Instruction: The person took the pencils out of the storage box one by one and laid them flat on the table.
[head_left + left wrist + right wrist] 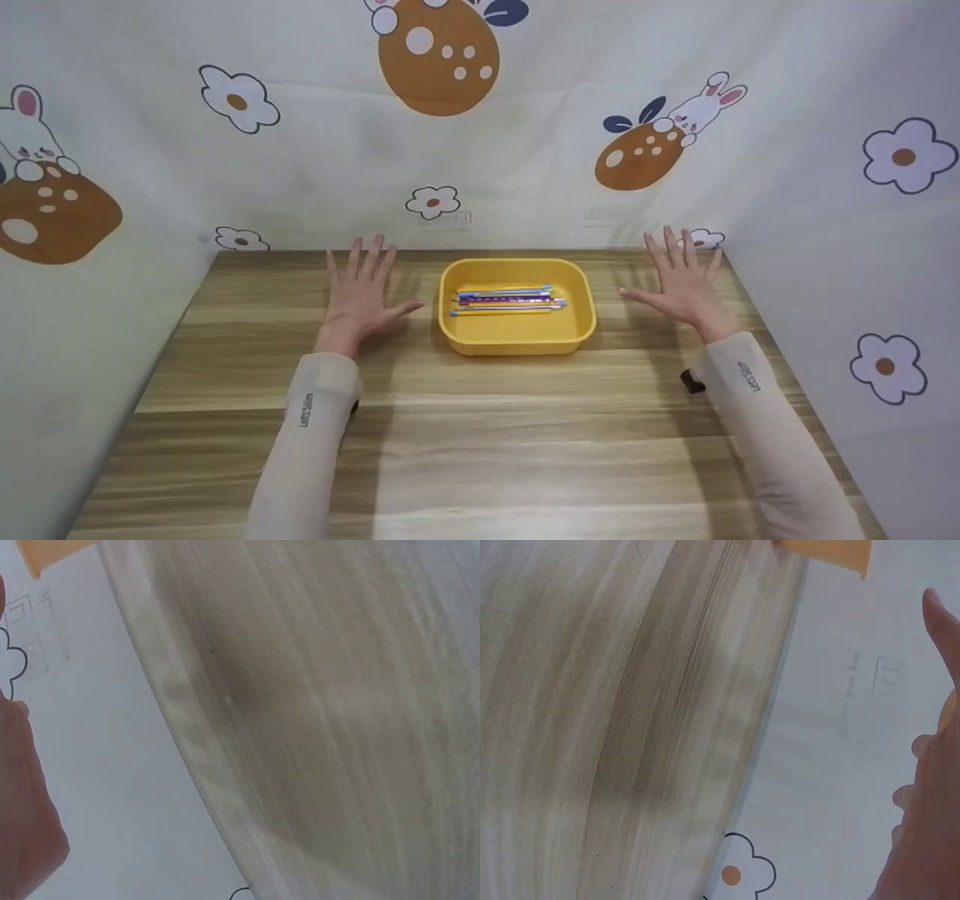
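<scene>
My left hand and right hand are spread wide, fingers straight and gripping nothing; yellow tray sits between them, apart from both, pencils lying side by side inside.

Tabletop glare, wrist views perhaps hazy

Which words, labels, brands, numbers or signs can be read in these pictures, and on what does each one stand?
"Let's Slim": on the left sleeve.
"Let's Slim": on the right sleeve.
Faint print on the patterned backdrop: too blurred to read reliably.
Pencils: any lettering is too small to read.
</scene>
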A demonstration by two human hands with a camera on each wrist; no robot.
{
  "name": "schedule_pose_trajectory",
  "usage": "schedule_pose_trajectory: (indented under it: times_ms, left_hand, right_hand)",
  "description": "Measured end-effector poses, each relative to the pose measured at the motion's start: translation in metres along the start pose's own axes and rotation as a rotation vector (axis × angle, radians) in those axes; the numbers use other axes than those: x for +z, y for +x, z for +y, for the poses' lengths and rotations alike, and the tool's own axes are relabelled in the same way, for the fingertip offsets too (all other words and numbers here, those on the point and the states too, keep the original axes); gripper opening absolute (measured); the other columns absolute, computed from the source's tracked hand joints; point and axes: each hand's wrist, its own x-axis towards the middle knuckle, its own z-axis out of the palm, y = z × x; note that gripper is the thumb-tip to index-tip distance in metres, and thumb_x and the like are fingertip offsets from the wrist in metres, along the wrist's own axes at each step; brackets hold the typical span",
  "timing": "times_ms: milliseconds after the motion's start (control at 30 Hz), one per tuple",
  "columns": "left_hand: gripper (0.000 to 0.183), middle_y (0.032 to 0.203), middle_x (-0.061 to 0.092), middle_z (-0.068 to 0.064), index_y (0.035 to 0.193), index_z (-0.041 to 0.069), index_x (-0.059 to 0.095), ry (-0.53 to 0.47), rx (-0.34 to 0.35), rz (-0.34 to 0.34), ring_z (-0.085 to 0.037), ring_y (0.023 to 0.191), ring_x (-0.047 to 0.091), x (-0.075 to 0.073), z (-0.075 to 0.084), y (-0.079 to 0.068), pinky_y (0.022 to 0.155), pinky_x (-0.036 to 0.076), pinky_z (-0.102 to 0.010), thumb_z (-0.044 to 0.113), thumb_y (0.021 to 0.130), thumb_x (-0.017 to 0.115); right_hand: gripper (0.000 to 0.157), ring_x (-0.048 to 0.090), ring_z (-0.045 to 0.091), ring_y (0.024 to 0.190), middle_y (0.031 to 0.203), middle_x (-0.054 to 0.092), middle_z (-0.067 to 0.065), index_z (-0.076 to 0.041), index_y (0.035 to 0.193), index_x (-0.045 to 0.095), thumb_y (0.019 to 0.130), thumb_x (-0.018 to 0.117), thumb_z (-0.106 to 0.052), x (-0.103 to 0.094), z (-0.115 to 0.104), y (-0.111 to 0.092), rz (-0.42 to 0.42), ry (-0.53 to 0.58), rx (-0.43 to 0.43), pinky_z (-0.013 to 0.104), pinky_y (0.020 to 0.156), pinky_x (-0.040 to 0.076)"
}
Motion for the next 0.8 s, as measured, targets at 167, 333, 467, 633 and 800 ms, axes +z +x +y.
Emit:
schedule_pose_trajectory:
  times_ms: [167,333,467,633,800]
  left_hand:
    - [0.105,0.170,-0.008,-0.008,0.162,0.018,0.006,-0.044,0.019,-0.010,-0.037,0.156,-0.006,0.003,0.005,-0.002,0.119,-0.015,-0.068,0.080,0.086,0.043]
    - [0.106,0.170,-0.006,-0.010,0.162,0.017,0.005,-0.083,0.049,0.032,-0.036,0.157,-0.002,0.005,0.007,0.001,0.123,-0.012,-0.063,0.079,0.086,0.046]
    - [0.108,0.170,-0.002,-0.009,0.162,0.016,0.003,-0.074,0.071,0.042,-0.035,0.157,0.002,0.006,0.009,0.002,0.125,-0.004,-0.062,0.081,0.086,0.042]
    - [0.105,0.170,0.003,-0.007,0.162,0.016,0.007,-0.077,0.096,0.052,-0.033,0.157,0.003,0.002,0.012,0.005,0.126,0.000,-0.061,0.080,0.087,0.042]
    - [0.103,0.170,-0.002,-0.009,0.162,0.015,0.007,-0.138,0.137,0.059,-0.032,0.157,0.003,-0.007,0.014,0.011,0.128,0.000,-0.057,0.076,0.089,0.046]
  right_hand:
    - [0.108,-0.014,0.046,0.153,0.168,-0.008,0.020,-0.020,0.162,0.000,0.085,0.045,-0.081,0.005,0.000,-0.002,-0.045,0.013,0.025,0.081,0.108,-0.016]
    - [0.107,-0.011,0.046,0.153,0.168,-0.006,0.019,-0.020,0.162,0.002,0.086,0.046,-0.079,0.005,0.001,-0.003,-0.045,0.034,0.030,0.082,0.108,-0.014]
    - [0.106,-0.010,0.045,0.154,0.168,-0.006,0.019,-0.019,0.162,0.004,0.086,0.048,-0.078,0.005,0.003,-0.007,-0.048,0.047,0.038,0.081,0.109,-0.014]
    - [0.104,-0.008,0.045,0.154,0.168,-0.007,0.018,-0.018,0.162,0.004,0.087,0.046,-0.078,0.003,0.002,-0.006,-0.049,0.047,0.034,0.079,0.111,-0.015]
    - [0.104,-0.007,0.044,0.154,0.168,-0.003,0.019,-0.018,0.162,0.007,0.087,0.048,-0.077,-0.005,0.000,0.001,-0.018,0.067,0.017,0.079,0.112,-0.014]
